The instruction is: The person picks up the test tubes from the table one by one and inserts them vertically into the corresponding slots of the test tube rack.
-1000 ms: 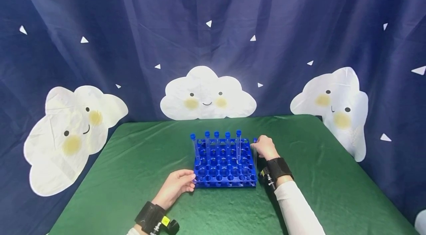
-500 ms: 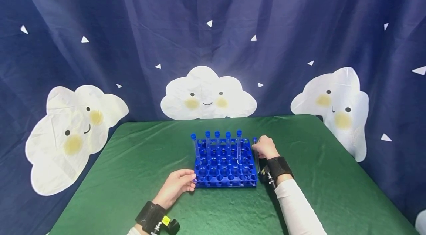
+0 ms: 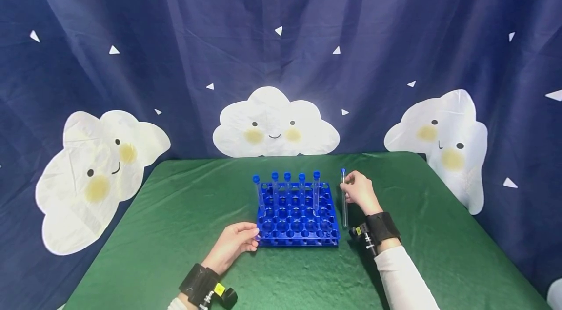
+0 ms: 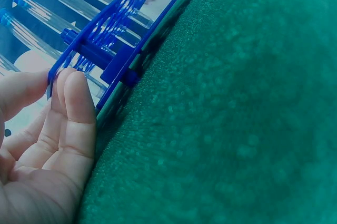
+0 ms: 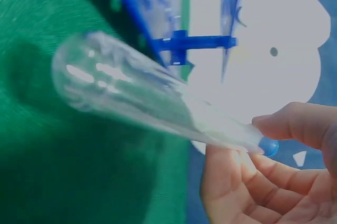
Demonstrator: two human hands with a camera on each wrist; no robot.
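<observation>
Test tube (image 3: pixel 344 200) upright, cap uppermost

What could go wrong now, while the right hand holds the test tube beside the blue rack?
1. The right hand pinches the clear test tube only near its blue cap, so the long lower end may swing or slip.
2. The tube hangs outside the blue rack, beside its right edge; moving sideways, it could knock the five standing tubes.
3. The left hand only touches the rack's corner with straight fingers, so a bump may shift the rack on the green cloth.

Left hand (image 3: pixel 234 245) lies flat with straight fingers (image 4: pixel 73 108); right hand (image 3: pixel 360 192) raised, pinching
</observation>
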